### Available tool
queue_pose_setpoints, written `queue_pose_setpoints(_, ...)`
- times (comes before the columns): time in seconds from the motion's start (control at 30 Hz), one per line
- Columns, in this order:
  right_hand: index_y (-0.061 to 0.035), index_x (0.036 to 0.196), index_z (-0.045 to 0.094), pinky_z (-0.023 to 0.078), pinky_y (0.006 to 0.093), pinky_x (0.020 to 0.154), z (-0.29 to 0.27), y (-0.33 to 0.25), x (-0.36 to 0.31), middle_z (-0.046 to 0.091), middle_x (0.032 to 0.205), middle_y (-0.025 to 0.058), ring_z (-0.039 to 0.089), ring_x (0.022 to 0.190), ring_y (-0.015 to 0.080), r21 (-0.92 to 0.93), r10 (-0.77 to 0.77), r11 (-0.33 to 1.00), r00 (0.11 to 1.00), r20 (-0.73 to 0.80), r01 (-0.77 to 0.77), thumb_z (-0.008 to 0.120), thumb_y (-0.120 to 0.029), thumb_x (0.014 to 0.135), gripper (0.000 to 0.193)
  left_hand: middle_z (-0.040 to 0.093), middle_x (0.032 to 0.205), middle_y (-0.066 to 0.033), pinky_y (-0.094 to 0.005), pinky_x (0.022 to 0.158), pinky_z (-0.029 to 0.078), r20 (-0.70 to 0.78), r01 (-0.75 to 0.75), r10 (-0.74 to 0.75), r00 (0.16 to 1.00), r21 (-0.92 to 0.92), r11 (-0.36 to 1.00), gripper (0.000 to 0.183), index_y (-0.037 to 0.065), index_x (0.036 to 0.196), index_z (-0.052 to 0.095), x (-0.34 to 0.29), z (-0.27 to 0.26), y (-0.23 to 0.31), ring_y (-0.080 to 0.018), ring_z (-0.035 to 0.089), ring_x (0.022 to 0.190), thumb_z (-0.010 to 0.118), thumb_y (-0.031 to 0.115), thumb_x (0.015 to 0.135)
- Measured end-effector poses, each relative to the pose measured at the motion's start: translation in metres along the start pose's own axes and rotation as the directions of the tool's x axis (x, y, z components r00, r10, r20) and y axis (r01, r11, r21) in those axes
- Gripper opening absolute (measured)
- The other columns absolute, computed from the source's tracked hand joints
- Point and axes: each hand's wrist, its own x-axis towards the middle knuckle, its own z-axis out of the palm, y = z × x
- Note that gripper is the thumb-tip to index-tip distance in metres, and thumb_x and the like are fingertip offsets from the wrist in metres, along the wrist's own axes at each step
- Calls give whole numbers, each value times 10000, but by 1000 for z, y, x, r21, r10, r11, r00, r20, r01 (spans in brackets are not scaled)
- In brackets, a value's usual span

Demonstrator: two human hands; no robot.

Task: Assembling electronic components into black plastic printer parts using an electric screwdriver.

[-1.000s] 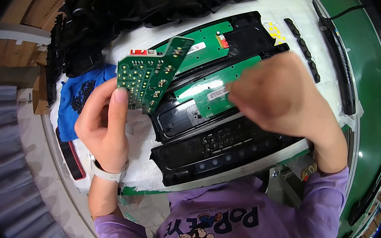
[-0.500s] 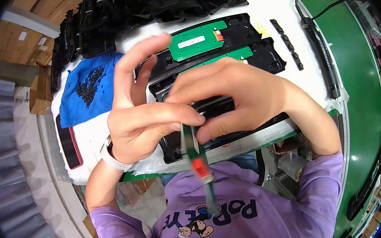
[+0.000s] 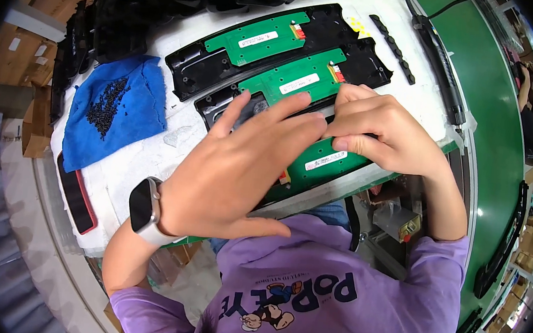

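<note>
The nearest green circuit board (image 3: 350, 162), with a white label and a red-yellow connector, lies face up over the black panel closest to me. My right hand (image 3: 379, 127) pinches its far edge, thumb and curled fingers closed. My left hand (image 3: 241, 164), palm down with fingers spread, hovers over the board's left part and hides much of it and the panel below. Beyond, two more black panels (image 3: 192, 72) lie side by side. One carries a middle green circuit board (image 3: 267, 89), the other a far green circuit board (image 3: 242, 55).
A blue cloth (image 3: 138, 103) with a heap of small black screws (image 3: 106, 109) lies left. Near it is a red-edged phone (image 3: 77, 196). Black plastic housings (image 3: 127, 18) pile up at the back. A black strip (image 3: 393, 50) and a long black bar (image 3: 442, 74) lie right.
The circuit board, held tilted on edge between both hands before, now lies flatter over the nearest panel. My left hand has let go and spread out; my right hand stays at the board.
</note>
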Motion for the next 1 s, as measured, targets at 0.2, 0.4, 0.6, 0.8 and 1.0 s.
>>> queue_pose_setpoints(0.2, -6, 834, 646, 429, 364, 754, 4, -1, -2, 578, 693, 76, 518, 757, 251, -76, 70, 995, 997, 43, -66, 632, -124, 740, 151, 357, 1370, -149, -549, 1040, 192, 2, 13, -13, 1000, -28, 1000, 806, 62, 1266, 358, -1, 21, -11, -349, 285, 1306, 767, 279, 606)
queue_pose_setpoints(0.4, -46, 954, 629, 441, 355, 778, 10, -9, -5, 508, 879, 65, 520, 846, 244, -284, 111, 949, 989, -101, -136, 748, -112, 603, 377, 358, 1366, -157, -550, 1041, 191, -28, 30, -31, 999, -44, 999, 779, 63, 1240, 369, -1, 22, -17, -368, 280, 1303, 766, 252, 597)
queue_pose_setpoints(0.6, -69, 986, 618, 440, 356, 782, 9, -9, -10, 493, 927, 64, 513, 900, 239, -290, 179, 934, 976, -127, -209, 763, -104, 577, 435, 434, 1315, -138, -556, 1006, 240, -16, -5, 6, 1000, 26, 1000, 490, 85, 998, 591, 2, 18, -16, -360, 336, 1278, 767, 262, 576)
queue_pose_setpoints(0.8, -63, 925, 630, 418, 357, 799, 10, -5, -12, 501, 909, 58, 510, 880, 226, -248, 207, 941, 971, -116, -230, 746, -118, 606, 343, 529, 1244, -93, -558, 979, 271, -49, -76, 77, 996, 33, 997, 382, 92, 908, 667, 0, 17, -23, -350, 401, 1242, 763, 259, 577)
queue_pose_setpoints(1.0, -52, 907, 631, 404, 363, 807, 9, -5, -13, 503, 909, 58, 506, 874, 224, -233, 191, 950, 977, -99, -210, 735, -106, 619, 311, 523, 1262, -59, -566, 982, 260, -18, -100, 102, 995, 92, 991, 401, 109, 944, 670, -1, 16, -22, -338, 399, 1246, 750, 279, 590)
